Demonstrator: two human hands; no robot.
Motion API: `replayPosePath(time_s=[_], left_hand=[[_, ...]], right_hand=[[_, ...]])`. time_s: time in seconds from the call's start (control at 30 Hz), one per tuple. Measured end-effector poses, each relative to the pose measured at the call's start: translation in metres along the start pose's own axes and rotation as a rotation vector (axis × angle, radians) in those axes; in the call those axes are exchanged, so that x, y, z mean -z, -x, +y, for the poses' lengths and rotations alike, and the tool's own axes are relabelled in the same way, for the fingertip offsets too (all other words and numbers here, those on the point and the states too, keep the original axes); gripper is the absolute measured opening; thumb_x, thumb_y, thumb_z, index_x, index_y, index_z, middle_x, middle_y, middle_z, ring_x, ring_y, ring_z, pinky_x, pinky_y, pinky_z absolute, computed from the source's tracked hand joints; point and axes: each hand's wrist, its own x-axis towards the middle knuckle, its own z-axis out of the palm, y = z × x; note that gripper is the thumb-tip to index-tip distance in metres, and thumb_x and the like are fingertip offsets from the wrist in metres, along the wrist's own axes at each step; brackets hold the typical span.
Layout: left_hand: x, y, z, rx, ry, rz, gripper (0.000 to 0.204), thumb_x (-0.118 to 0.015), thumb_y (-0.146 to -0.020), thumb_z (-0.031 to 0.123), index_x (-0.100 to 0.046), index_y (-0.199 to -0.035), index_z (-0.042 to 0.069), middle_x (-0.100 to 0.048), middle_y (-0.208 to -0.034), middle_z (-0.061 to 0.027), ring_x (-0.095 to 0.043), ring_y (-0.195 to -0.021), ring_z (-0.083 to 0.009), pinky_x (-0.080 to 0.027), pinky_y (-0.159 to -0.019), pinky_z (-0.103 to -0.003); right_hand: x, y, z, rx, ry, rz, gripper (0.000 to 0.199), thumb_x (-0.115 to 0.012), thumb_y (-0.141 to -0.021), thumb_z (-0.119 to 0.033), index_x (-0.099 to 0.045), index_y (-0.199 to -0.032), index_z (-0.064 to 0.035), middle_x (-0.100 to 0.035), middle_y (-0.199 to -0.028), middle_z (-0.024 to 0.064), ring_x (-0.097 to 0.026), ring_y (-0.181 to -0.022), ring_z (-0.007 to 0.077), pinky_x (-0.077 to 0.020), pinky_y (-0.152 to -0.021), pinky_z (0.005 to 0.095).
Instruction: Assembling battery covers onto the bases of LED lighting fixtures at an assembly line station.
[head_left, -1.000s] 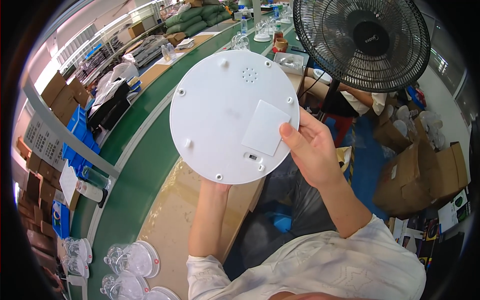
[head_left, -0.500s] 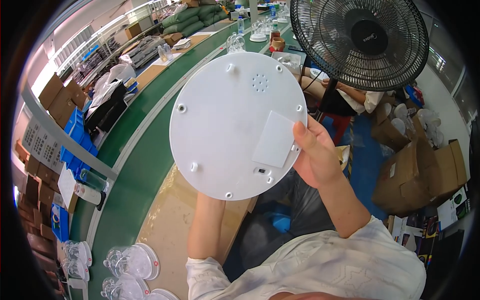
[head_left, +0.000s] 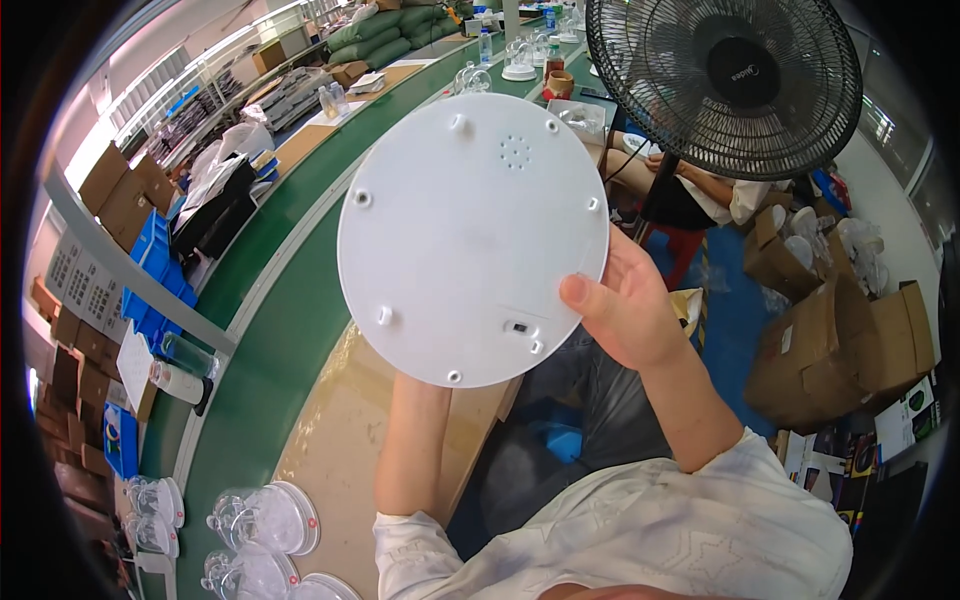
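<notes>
A large round white plastic base is held up before me, its flat underside facing me. Small round posts ring its edge, a cluster of little holes sits at upper right, and a small dark slide switch is set at lower right. My right hand grips the right edge, thumb on the face and fingers partly behind. From below, my left forearm runs up behind the base, which hides my left hand and its fingers.
Clear domed pieces on white round bases stand at lower left by a tan board on the green conveyor belt. A black fan towers at upper right, near a seated person. Cardboard boxes stand on the right floor.
The base has shifted slightly up and left. A bright white rectangle near my right thumb no longer stands out; only a faint line shows there. My right thumb lies lower on the face.
</notes>
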Motion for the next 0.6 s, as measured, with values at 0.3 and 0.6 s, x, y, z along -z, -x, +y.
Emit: replayPosePath(time_s=[0.3, 0.6], left_hand=[[0.003, -0.002, -0.001, -0.013, 0.096, 0.004, 0.066, -0.038, -0.100, 0.053, -0.034, -0.149, 0.009, -0.044, -0.147, -0.0111, -0.045, -0.133, -0.0276, -0.042, -0.107, -0.044], [-0.012, -0.009, 0.011, 0.002, 0.172, 0.057, 0.077, -0.040, -0.096, 0.064, -0.033, -0.151, 0.010, -0.040, -0.150, -0.0099, -0.041, -0.136, -0.0274, -0.038, -0.110, -0.045]], right_hand=[[-0.002, 0.001, 0.003, 0.033, 0.121, -0.004, 0.081, -0.080, -0.081, -0.016, -0.033, -0.145, 0.0020, -0.050, -0.139, 0.0111, -0.049, -0.128, 0.0206, -0.0392, -0.108, 0.0374], [0.002, -0.007, 0.017, 0.010, -0.182, 0.052, 0.076, -0.073, -0.089, -0.030, -0.032, -0.146, -0.0008, -0.051, -0.136, 0.0111, -0.051, -0.126, 0.0211, -0.0419, -0.106, 0.0390]])
